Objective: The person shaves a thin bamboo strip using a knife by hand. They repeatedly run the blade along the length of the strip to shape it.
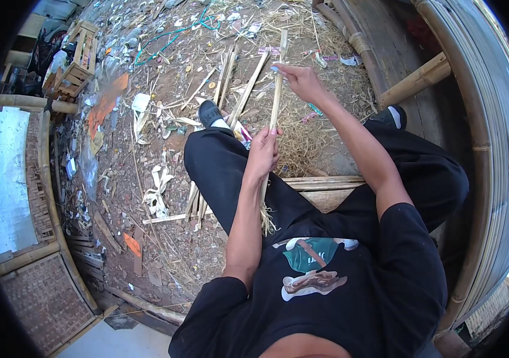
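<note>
Left grip (261,152) closed round a long pale strip (276,107), clasping it below its middle; thumb lies along the front face. Right grip (307,83) by the strip's upper part, index finger extended, other fingers curled; fingertips at the strip, but cannot tell whether they pinch it or only touch. A small pale patch shows at the index fingertip, too small to identify.

Strip position: raised in front of the seated person, nearly upright in view, upper end toward the far edge of the ground (114,197), frayed lower end by the left thigh.

On the ground, left of the held strip: several loose strips (248,88) lying aslant, some near the left shoe (208,113). Between the feet, a heap of straw (299,149). Toward the far left corner, a slatted wooden crate (78,62); nearer, an orange sheet (106,106). Close to the far edge, a tangled green cord (208,22). Left of the left knee, pale crumpled husks (158,191)
</note>
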{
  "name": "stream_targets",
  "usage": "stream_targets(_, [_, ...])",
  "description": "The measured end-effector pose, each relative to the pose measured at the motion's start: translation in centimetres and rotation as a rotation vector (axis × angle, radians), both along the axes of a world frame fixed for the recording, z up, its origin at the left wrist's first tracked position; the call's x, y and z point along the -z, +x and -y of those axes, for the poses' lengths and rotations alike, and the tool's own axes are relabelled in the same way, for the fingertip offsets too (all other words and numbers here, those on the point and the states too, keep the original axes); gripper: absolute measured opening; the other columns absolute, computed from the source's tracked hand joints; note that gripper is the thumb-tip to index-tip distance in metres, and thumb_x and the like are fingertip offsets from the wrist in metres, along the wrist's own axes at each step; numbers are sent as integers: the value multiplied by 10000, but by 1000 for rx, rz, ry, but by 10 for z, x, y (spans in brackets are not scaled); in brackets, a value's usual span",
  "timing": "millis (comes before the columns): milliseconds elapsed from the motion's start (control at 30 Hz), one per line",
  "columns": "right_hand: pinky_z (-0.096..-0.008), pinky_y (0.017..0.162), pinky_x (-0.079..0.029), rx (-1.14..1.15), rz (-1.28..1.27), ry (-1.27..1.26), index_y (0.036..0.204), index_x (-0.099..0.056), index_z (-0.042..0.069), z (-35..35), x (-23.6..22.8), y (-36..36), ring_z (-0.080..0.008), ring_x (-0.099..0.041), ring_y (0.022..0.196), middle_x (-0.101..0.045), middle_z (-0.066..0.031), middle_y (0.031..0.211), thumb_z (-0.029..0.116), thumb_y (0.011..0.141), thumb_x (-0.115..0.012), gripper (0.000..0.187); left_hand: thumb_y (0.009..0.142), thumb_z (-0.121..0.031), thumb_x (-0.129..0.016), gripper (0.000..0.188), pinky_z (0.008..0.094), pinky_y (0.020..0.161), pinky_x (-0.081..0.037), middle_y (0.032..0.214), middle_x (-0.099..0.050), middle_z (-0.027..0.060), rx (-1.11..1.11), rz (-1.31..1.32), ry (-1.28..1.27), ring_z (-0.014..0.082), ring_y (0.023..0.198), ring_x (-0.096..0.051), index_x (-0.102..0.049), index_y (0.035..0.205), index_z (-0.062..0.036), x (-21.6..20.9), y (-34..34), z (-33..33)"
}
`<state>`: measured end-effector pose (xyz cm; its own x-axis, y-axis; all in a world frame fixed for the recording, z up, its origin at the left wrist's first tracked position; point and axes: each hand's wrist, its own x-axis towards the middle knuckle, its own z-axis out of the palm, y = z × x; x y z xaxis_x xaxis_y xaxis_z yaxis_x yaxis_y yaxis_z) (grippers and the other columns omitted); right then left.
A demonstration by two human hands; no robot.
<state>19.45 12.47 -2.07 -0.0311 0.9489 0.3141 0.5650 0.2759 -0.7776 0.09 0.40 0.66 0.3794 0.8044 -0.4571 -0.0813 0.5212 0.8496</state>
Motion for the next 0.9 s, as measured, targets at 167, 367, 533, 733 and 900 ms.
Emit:
stream_targets(167, [-392,828,-512,-25,8,-167,1210,-620,204,4,8,3,-319,-653,954,-660,-161,1064,151,928,-520,304,1022,-248,-391,220,218,336,-191,505,-277,-74,-15,10,-25,33,361,-222,-512,990,-66,7,2,1])
stream_targets(367, [-325,872,-482,-81,-33,-402,1243,-600,190,15,8,-3,-233,-642,1025,-650,-138,1142,223,949,-531,304,1028,-241,-369,220,206,300,-164,513,-250,-68,-17,-31,-35,24,329,-204,-507,1034,-71,14,0,3])
stream_targets(533, [-330,844,-487,-108,-102,-295,1247,-597,187,9,34,6,-206,-654,966,-662,-153,1101,209,942,-537,312,1030,-238,-363,237,204,301,-166,514,-247,-69,-4,-2,-41,25,331,-203,-516,1050,-58,17,2,2])
stream_targets(733, [-355,776,-494,-123,-76,-272,1225,-614,188,22,33,-6,-214,-668,887,-668,-165,1044,185,933,-544,300,1030,-275,-366,278,205,302,-166,514,-247,-73,-2,27,-77,26,334,-207,-518,1076,-47,17,-2,1])
stream_targets(900, [-350,759,-506,-160,-65,-275,1213,-622,191,28,10,-13,-237,-680,848,-686,-159,968,232,946,-520,288,1023,-274,-384,264,211,310,-178,514,-276,-74,-27,-12,-68,31,348,-243,-535,1051,-59,16,-6,-4])
